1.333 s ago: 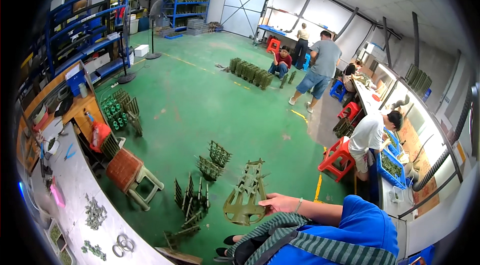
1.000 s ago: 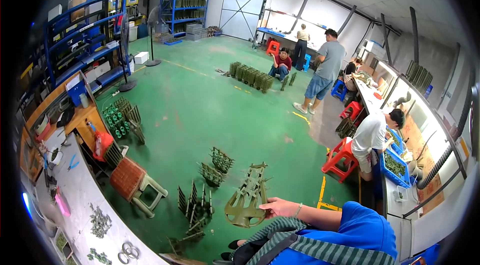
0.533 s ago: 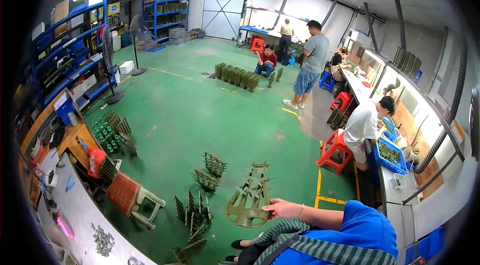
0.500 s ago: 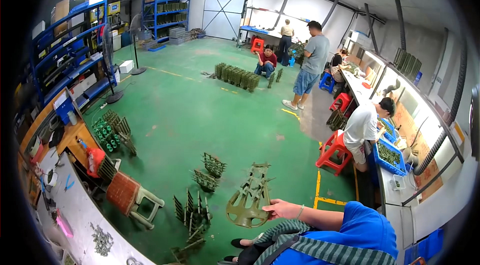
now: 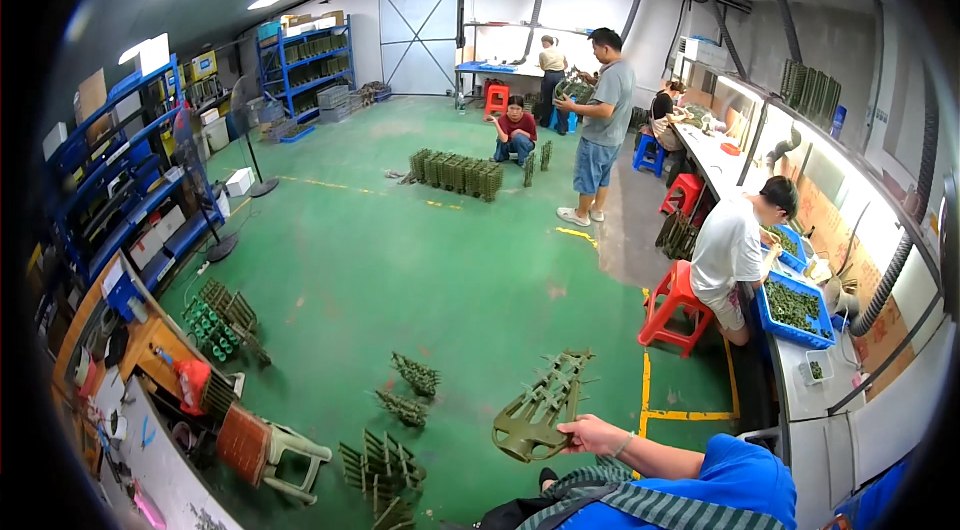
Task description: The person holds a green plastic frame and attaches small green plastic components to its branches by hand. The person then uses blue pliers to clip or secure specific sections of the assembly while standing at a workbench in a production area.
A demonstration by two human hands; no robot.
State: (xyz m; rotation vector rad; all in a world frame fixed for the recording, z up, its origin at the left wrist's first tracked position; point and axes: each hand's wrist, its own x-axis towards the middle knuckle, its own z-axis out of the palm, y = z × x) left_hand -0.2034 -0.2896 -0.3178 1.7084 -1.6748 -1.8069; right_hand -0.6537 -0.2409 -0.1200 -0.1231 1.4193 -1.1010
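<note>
My right hand (image 5: 592, 434) reaches in from the lower right, a thin bracelet at its wrist. Its fingers are closed on the edge of an olive-green rack (image 5: 540, 408), with a broad, rounded end pierced by cut-outs and narrow bars with short side prongs. The rack is held tilted above the floor, its rounded end to the lower left. Beyond it to the left, similar pronged green racks (image 5: 383, 460) stand on the floor, with two smaller ones (image 5: 415, 375) just behind. My left hand is out of view.
A red-topped stool (image 5: 243, 445) stands by the left workbench (image 5: 185, 475). A seated person (image 5: 728, 255) works at the right bench, beside a blue tray (image 5: 795, 310). A standing person (image 5: 606, 105) and a crouching one (image 5: 516, 135) are near a row of racks (image 5: 455, 175).
The view has shifted. My right hand still holds the rack, which has turned so its far end leans right. The standing person's hands have come forward, around something dark green.
</note>
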